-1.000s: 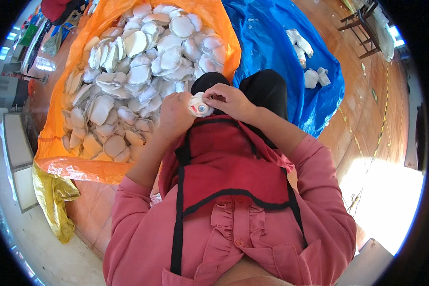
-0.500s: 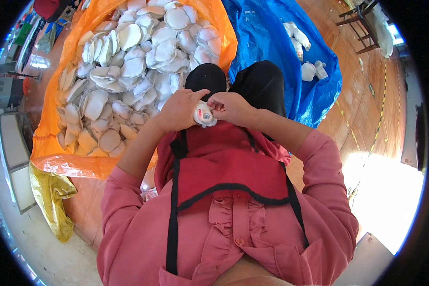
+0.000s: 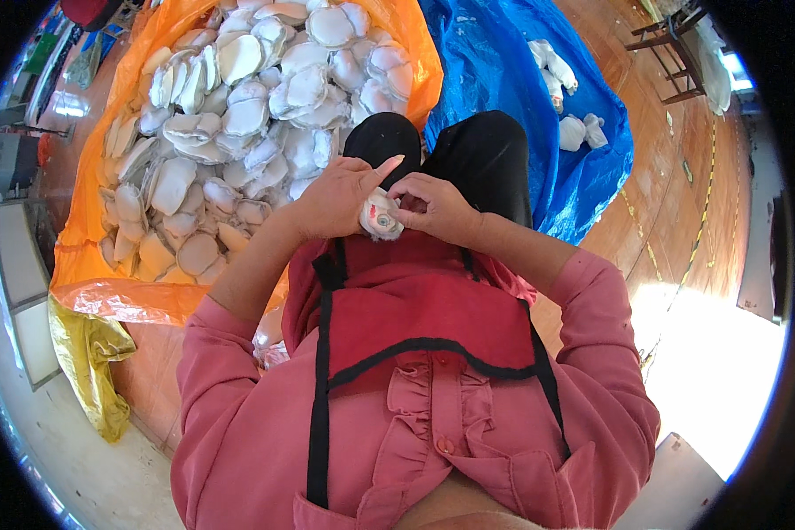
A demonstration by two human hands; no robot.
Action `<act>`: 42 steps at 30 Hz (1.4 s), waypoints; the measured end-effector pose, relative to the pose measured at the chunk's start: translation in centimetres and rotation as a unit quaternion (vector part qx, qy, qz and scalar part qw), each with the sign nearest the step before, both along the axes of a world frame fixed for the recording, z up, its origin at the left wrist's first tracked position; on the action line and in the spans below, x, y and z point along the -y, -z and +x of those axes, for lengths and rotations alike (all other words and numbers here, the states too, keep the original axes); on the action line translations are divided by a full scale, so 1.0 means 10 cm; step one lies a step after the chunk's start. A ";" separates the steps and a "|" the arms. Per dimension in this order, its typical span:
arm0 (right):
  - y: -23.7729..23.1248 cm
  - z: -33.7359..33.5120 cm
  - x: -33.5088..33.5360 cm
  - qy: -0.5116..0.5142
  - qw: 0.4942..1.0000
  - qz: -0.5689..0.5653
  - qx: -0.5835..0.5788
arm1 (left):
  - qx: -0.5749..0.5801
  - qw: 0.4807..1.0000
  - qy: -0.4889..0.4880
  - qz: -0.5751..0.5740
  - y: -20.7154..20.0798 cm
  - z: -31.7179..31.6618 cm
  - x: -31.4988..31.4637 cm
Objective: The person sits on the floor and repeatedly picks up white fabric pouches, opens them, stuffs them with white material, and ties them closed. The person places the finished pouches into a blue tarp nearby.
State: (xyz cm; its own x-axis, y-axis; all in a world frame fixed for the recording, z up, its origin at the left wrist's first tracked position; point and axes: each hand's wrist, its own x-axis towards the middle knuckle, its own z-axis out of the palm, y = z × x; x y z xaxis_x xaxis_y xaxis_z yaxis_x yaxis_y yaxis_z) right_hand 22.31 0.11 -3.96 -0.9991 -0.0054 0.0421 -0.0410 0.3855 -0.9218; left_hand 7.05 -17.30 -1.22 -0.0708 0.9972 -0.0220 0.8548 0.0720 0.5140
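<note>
Both my hands meet above my lap on a small white round piece (image 3: 381, 216) with a printed centre. My left hand (image 3: 340, 196) holds it from the left with the index finger stretched out. My right hand (image 3: 433, 205) pinches its right side with bent fingers. Just beyond my hands are my knees in black trousers (image 3: 468, 150). A red apron (image 3: 415, 309) lies over my pink shirt below the hands.
A big heap of white rounded pieces (image 3: 238, 115) lies on an orange sheet (image 3: 106, 291) to my left. A blue sheet (image 3: 512, 79) at the right holds a few white pieces (image 3: 574, 128). A yellow bag (image 3: 88, 353) lies on the wooden floor; a dark wooden stand (image 3: 671, 44) is at the far right.
My hands have kept the white piece between them and turned it a little; my left index finger is now stretched out. The view has shifted slightly.
</note>
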 end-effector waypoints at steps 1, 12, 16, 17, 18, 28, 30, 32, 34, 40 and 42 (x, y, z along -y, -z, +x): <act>-0.01 -0.01 -0.01 -0.005 1.000 0.022 -0.013 | 0.013 1.000 0.001 -0.014 -0.02 0.00 -0.01; -0.04 -0.25 -0.09 -0.101 0.978 0.173 -0.051 | 0.035 0.998 0.016 -0.056 -0.02 -0.04 -0.09; 0.00 -0.30 -0.08 -0.086 0.986 0.141 0.020 | 0.042 0.998 0.015 -0.045 0.02 -0.04 -0.07; 0.01 -0.30 -0.08 -0.070 0.991 0.103 0.050 | 0.046 0.998 0.008 -0.041 0.02 -0.03 -0.07; 0.02 -0.30 -0.07 -0.054 0.993 0.064 0.079 | 0.049 0.998 0.001 -0.037 0.00 -0.02 -0.07; 0.20 -0.34 -0.06 0.016 0.979 -0.140 0.150 | -0.020 1.000 0.005 -0.005 0.13 0.04 0.03; 0.27 -0.33 -0.02 0.031 0.976 -0.174 0.129 | -0.009 1.000 0.001 0.020 0.13 0.03 0.06; 0.25 -0.34 -0.01 0.028 0.958 -0.234 0.162 | 0.041 0.998 -0.030 0.047 0.09 0.04 0.07; 0.15 -0.36 -0.03 0.018 0.943 -0.267 0.197 | 0.130 0.985 -0.086 0.076 -0.01 0.04 0.06; -0.17 -0.43 -0.15 -0.025 0.976 -0.194 0.100 | 0.357 0.918 -0.152 0.082 -0.14 -0.05 0.05; -0.33 -0.42 -0.27 -0.069 0.992 -0.094 0.049 | 0.429 0.883 -0.153 0.117 -0.03 -0.04 0.05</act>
